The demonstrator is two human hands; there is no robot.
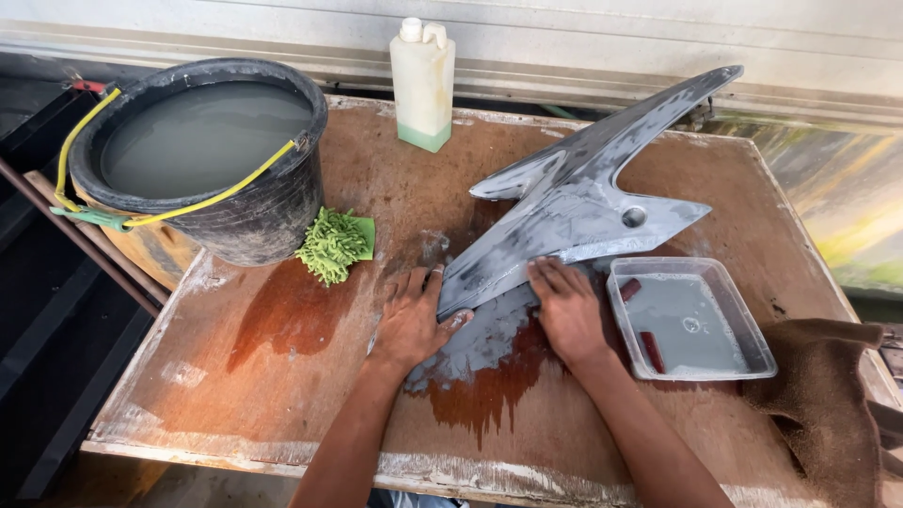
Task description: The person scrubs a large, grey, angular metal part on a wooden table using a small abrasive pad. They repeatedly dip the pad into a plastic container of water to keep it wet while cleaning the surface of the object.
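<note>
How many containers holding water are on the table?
2: a black bucket at the far left, and a clear tray beside the right hand. The bottle's contents are unclear.

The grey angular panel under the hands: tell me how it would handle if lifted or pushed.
The grey panel probably stays stiff: its long pointed arms hold shape unsupported. It looks thin and moulded, so likely light for its size. Its surface is wet with grey slurry, as is the table beneath, so it may slip under the left hand and right hand or slide when pushed.
</note>
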